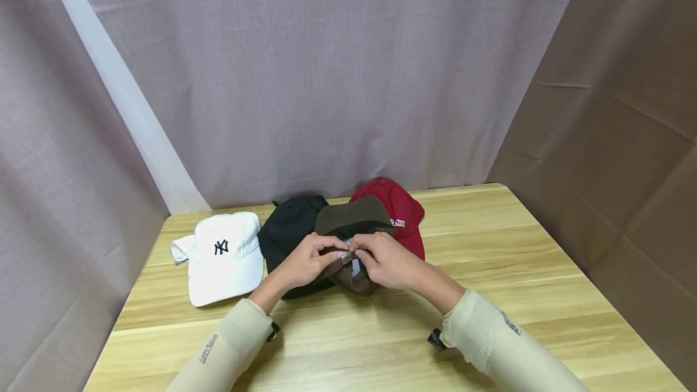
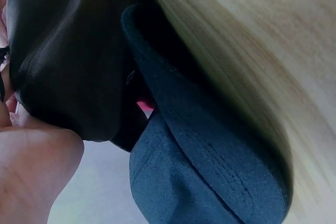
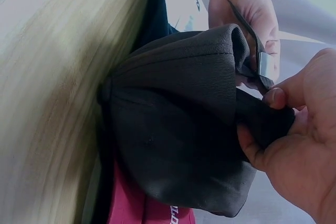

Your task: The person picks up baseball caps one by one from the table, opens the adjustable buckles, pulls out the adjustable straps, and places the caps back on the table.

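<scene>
A dark brown cap (image 1: 351, 215) is held crown-down at the table's middle, its brim toward the back. My left hand (image 1: 306, 262) pinches its back strap (image 3: 247, 24) near a silver metal buckle (image 3: 266, 65). Close beside it, my right hand (image 1: 396, 261) pinches the strap's other side between thumb and fingers. In the left wrist view the brown cap's crown (image 2: 73, 61) hides most of the left fingers. A black cap (image 1: 291, 222), which looks dark blue in that view, lies just left of the brown one. Behind at the right rests a red cap (image 1: 400, 203) with white letters.
A white cap (image 1: 225, 259) with a dark monogram lies on the left of the wooden table (image 1: 517, 295). Grey curtains (image 1: 327, 77) hang behind the table, and a brown cloth (image 1: 615, 138) stands along its right side.
</scene>
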Motion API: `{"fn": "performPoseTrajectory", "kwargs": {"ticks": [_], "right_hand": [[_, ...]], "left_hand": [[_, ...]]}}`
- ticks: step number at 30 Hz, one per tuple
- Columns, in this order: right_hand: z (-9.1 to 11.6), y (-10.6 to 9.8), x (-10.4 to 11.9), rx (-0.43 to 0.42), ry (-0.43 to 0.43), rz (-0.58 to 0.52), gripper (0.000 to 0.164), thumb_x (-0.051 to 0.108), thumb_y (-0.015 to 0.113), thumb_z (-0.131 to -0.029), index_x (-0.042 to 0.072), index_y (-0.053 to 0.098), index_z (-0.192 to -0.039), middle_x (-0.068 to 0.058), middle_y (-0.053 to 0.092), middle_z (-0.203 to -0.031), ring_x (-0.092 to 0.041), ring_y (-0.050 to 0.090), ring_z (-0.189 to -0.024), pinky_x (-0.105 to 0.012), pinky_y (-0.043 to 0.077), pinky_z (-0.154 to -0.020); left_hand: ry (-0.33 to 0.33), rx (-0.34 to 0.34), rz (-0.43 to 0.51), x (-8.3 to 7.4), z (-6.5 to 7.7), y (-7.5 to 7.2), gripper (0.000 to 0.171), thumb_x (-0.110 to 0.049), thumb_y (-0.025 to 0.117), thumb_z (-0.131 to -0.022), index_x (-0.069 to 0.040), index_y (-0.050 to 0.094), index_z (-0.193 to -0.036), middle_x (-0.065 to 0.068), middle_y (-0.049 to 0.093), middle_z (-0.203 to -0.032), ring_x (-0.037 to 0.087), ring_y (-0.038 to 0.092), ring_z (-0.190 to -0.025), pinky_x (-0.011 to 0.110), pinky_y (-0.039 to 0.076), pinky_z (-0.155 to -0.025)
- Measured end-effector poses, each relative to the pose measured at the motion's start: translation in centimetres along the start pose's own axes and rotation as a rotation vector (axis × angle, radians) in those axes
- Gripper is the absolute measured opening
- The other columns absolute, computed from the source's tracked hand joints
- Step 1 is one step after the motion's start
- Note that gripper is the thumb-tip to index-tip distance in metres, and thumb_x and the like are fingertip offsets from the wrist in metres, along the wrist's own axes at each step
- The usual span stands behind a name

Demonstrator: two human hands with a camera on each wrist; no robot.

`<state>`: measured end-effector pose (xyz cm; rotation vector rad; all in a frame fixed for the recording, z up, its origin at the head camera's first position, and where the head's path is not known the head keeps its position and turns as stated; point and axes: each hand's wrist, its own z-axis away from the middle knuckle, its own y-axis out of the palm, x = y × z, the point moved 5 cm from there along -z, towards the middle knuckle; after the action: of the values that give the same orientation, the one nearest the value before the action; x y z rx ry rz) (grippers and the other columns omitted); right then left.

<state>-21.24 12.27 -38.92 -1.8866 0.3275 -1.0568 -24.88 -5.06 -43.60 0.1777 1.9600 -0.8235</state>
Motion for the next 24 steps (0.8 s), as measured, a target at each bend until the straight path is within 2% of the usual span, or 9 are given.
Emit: {"fn": "performPoseTrajectory", "kwargs": {"ticks": [4, 9, 13, 18, 24], "right_hand": [[0.05, 0.06, -0.06, -0.011, 0.006, 0.023, 0.016, 0.005, 0.059, -0.105, 0.015, 0.072, -0.104, -0.003, 0.075, -0.094, -0.008, 0.056, -0.080, -0.025, 0.046, -0.077], [-0.02, -0.06, 0.00, 0.002, 0.024, 0.055, 0.007, 0.015, 0.063, -0.107, 0.019, 0.069, -0.104, 0.008, 0.063, -0.079, -0.006, 0.051, -0.070, -0.024, 0.044, -0.067], [-0.12, -0.18, -0.03, 0.038, 0.038, 0.033, 0.003, 0.021, 0.067, -0.106, 0.020, 0.066, -0.103, 0.011, 0.059, -0.077, -0.005, 0.051, -0.067, -0.023, 0.046, -0.064], [-0.12, -0.18, -0.24, 0.066, 0.031, -0.030, 0.011, 0.019, 0.068, -0.105, 0.020, 0.061, -0.097, 0.010, 0.059, -0.076, -0.003, 0.052, -0.068, -0.022, 0.046, -0.065], [0.02, -0.10, -0.60, 0.071, 0.022, -0.158, 0.016, 0.016, 0.069, -0.104, 0.018, 0.062, -0.091, 0.007, 0.062, -0.074, -0.005, 0.058, -0.067, -0.022, 0.048, -0.064]], "left_hand": [[-0.009, -0.002, -0.005, -0.02, 0.09, -0.07, 0.019, -0.009, 0.067, -0.104, -0.010, 0.082, -0.115, 0.010, 0.081, -0.117, 0.003, 0.064, -0.092, 0.025, 0.055, -0.086], [-0.011, -0.013, -0.008, -0.39, 0.02, -0.28, 0.019, -0.010, 0.067, -0.104, -0.011, 0.082, -0.116, 0.009, 0.081, -0.118, 0.003, 0.066, -0.096, 0.026, 0.056, -0.089], [-0.004, -0.006, 0.007, -0.66, -0.19, -0.26, 0.019, -0.009, 0.067, -0.105, -0.010, 0.082, -0.116, 0.008, 0.082, -0.116, 0.003, 0.065, -0.092, 0.024, 0.055, -0.088], [0.000, 0.008, -0.002, -0.82, -0.30, -0.07, 0.018, -0.008, 0.067, -0.104, -0.011, 0.082, -0.114, 0.008, 0.082, -0.112, 0.005, 0.058, -0.078, 0.023, 0.050, -0.080], [0.010, 0.007, -0.023, -0.85, -0.16, 0.07, 0.017, -0.007, 0.068, -0.103, -0.011, 0.082, -0.112, 0.008, 0.083, -0.112, 0.004, 0.061, -0.083, 0.023, 0.052, -0.080]]}}
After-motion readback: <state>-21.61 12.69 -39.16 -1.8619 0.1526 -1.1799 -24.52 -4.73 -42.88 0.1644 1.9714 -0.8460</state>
